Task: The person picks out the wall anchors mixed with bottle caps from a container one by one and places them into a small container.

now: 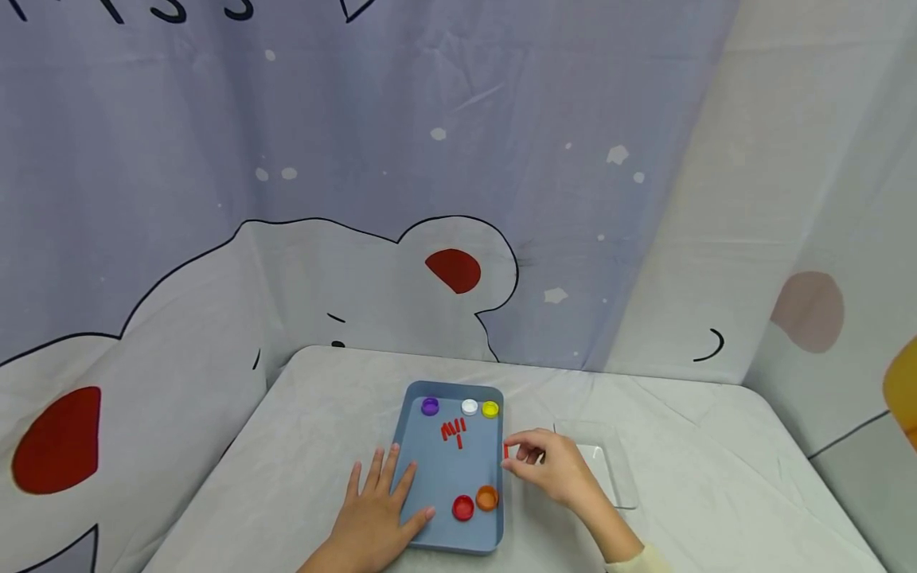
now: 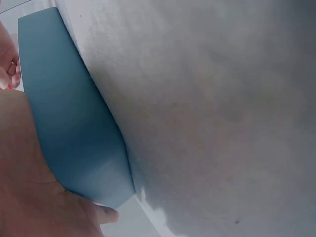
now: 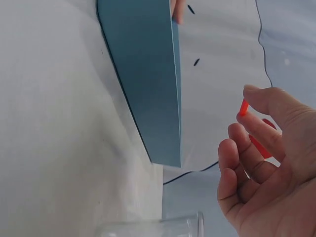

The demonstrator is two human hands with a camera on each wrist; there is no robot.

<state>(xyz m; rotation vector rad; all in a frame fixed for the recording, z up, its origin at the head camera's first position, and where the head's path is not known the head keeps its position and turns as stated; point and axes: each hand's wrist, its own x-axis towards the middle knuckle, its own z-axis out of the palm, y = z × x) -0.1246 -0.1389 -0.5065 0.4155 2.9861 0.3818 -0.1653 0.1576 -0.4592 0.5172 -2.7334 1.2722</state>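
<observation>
My right hand [image 1: 550, 464] pinches a small red stick [image 3: 244, 106] between thumb and index finger, just off the right rim of a blue-grey tray [image 1: 437, 521]. The other fingers of that hand curl loosely. With its fingers spread, my left hand [image 1: 376, 509] rests over the tray's lower left edge. Inside the tray, several more red sticks [image 1: 454, 430] lie in a small group toward the far half. A purple round cap [image 1: 430, 407], a white cap [image 1: 469, 407] and a yellow cap [image 1: 490, 409] sit along the far end. Nearer me are a red cap [image 1: 462, 508] and an orange cap [image 1: 487, 498].
To the right of the tray, partly behind my right forearm, stands a clear see-through box [image 1: 622, 469]. A white cloth [image 1: 286, 469] covers the table. Printed curtains [image 1: 358, 143] hang behind the table and along its sides.
</observation>
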